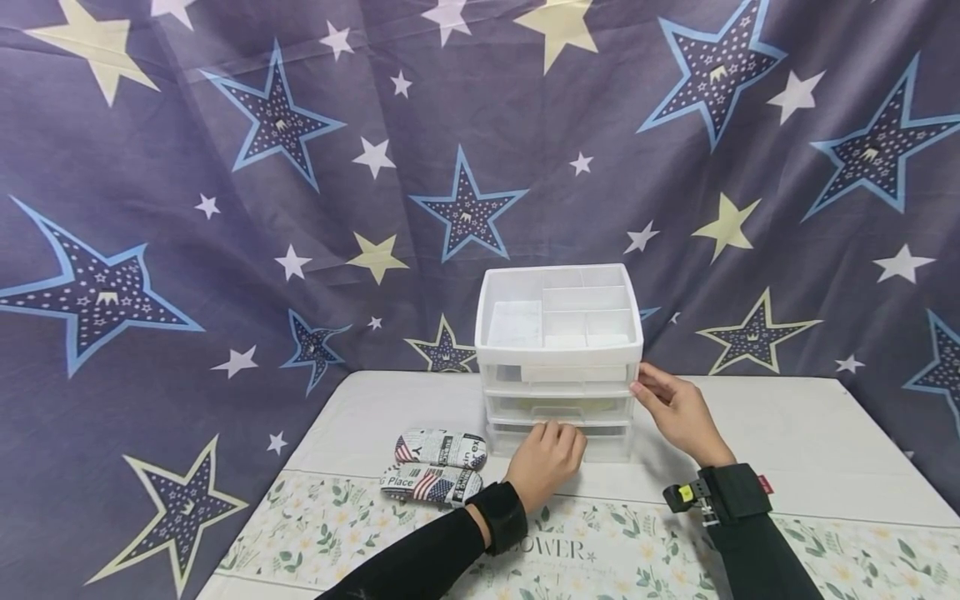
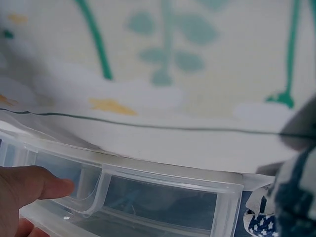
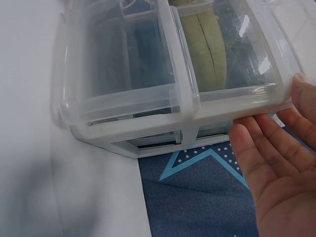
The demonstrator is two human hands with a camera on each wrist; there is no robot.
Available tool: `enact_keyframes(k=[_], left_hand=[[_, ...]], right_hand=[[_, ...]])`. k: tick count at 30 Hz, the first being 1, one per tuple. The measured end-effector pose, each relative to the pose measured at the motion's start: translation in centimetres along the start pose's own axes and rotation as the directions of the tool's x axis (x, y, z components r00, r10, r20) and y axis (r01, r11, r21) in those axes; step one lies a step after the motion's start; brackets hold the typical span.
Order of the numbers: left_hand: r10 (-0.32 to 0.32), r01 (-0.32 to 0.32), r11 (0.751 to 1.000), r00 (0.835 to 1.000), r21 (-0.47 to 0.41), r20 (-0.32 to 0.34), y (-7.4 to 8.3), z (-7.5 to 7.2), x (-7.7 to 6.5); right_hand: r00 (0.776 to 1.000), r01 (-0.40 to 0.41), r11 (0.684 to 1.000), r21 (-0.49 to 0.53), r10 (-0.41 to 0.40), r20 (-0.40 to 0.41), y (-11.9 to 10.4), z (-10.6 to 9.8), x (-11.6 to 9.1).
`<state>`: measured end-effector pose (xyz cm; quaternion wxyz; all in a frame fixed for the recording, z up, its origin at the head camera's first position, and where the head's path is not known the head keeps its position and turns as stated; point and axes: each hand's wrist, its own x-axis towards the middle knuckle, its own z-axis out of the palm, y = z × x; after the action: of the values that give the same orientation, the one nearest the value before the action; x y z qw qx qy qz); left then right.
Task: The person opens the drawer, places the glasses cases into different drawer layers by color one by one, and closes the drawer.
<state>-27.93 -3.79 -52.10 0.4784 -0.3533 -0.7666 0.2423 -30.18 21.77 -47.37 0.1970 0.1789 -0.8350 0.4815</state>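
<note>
A white drawer unit (image 1: 558, 357) with three clear drawers and a divided top tray stands on the table. My left hand (image 1: 549, 460) is at the front of its bottom drawer (image 1: 609, 447), fingers curled over the pull. In the left wrist view, the thumb (image 2: 52, 183) lies against the clear handle (image 2: 94, 195). At the unit's right side, my right hand (image 1: 678, 410) holds the front corner of the frame, thumb in front and fingers along the side. An olive-green item (image 3: 208, 52) shows through the middle drawer in the right wrist view.
Two rounded, padded-looking items in newspaper print with flags, one at the back (image 1: 441, 448) and one in front (image 1: 431, 483), lie left of the unit. A floral runner (image 1: 337, 525) covers the table's near part. Behind the table hangs a star-patterned cloth (image 1: 465, 108).
</note>
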Motion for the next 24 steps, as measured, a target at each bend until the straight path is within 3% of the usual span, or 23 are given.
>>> enact_keyframes(k=[12, 24], left_hand=[[0.013, -0.014, 1.0, 1.0, -0.028, -0.029, 0.2, -1.0, -0.8], [0.041, -0.037, 0.997, 0.997, -0.066, 0.067, 0.3, -3.2, -1.2]], right_hand=[[1.0, 0.002, 1.0, -0.004, -0.002, -0.009, 0.1, 0.1, 0.0], [1.0, -0.006, 1.0, 0.011, 0.006, 0.002, 0.1, 0.1, 0.0]])
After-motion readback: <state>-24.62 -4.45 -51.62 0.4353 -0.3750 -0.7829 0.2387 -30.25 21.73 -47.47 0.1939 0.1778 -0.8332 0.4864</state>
